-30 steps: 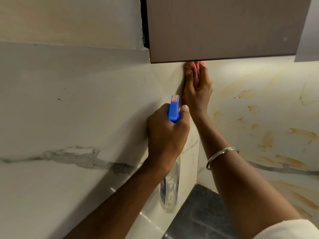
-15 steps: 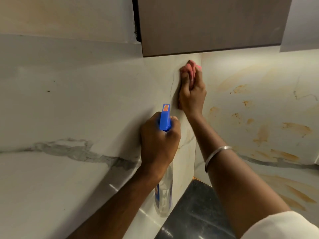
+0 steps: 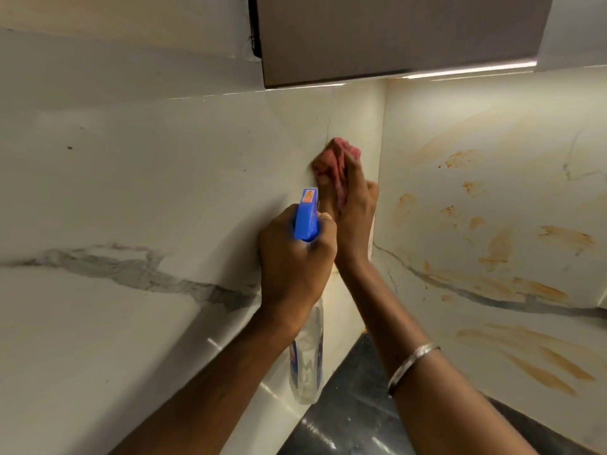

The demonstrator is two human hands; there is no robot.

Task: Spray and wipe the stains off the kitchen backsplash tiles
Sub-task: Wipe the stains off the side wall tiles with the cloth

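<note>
While scrubbing beside the corner, presses pink cloth (image 3: 335,156) to the backsplash tile (image 3: 164,192) with right hand (image 3: 356,218) fingers bunched round it, grips spray bottle (image 3: 307,221) in curled left hand (image 3: 295,261) (nozzle tileward, likely for re-spraying), leaving orange stains (image 3: 499,247) rightward unwiped.

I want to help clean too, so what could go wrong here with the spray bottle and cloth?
The spray bottle in the left hand sits right beside the right hand; a squeeze might wet skin instead of tile. The pink cloth is pressed near the corner, while the orange stains on the right-side wall look unwiped, so they could get missed.
</note>
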